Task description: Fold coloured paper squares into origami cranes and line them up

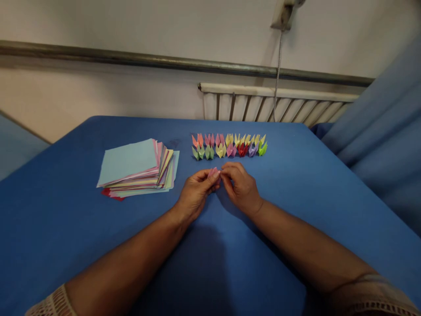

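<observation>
Between the thumb and fingers of my left hand (198, 189) is a small folded pink paper (213, 172), held above the blue surface. My right hand (241, 186) is closed in a pinch at the right edge of the same paper, its fingertips touching it. Much of the paper is hidden by my fingers. Just beyond my hands stand two rows of small folded paper cranes, among them a red crane (243, 149), a purple crane (231, 150), a green crane (209, 152) and a bright green crane (262, 148).
Left of my hands lies an uneven stack of coloured paper sheets (130, 162), light blue on top. The blue-covered table (279, 263) reaches toward a wall with a metal rail (164, 61) and a white radiator (263, 91). A blue curtain (388, 101) hangs at the right.
</observation>
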A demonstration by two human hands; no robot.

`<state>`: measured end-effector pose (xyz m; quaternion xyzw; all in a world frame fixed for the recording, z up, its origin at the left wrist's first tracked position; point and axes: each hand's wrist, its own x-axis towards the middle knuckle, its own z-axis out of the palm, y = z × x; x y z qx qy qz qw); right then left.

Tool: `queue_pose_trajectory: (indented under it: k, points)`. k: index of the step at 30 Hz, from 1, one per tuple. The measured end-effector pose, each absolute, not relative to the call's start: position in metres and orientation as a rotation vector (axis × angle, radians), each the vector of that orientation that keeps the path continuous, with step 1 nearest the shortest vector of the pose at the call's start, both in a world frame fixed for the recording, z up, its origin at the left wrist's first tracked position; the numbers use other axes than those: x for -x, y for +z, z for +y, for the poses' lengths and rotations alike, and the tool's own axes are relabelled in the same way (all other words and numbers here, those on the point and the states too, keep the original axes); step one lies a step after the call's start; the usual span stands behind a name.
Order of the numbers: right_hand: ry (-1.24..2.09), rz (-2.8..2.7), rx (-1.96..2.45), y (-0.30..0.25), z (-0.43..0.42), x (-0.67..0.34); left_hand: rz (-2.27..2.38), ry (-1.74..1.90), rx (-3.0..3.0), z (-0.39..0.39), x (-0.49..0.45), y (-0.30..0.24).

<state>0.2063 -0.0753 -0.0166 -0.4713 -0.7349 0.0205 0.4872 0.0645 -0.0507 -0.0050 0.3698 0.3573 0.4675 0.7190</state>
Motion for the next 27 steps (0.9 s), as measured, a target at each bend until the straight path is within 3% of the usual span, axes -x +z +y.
queue_pose_trajectory:
  k: [16, 27]
  points:
    - [-0.105, -1.818, 1.151, -0.0137, -0.0755, -0.2059, 0.881, 1.093, -0.915, -0.0505, -0.0646, -0.0077]
    - [0.200, -1.636, 1.162, -0.0173, -0.0746, -0.1990, 0.888, 1.139, -0.946, -0.0492, -0.0639, -0.0095]
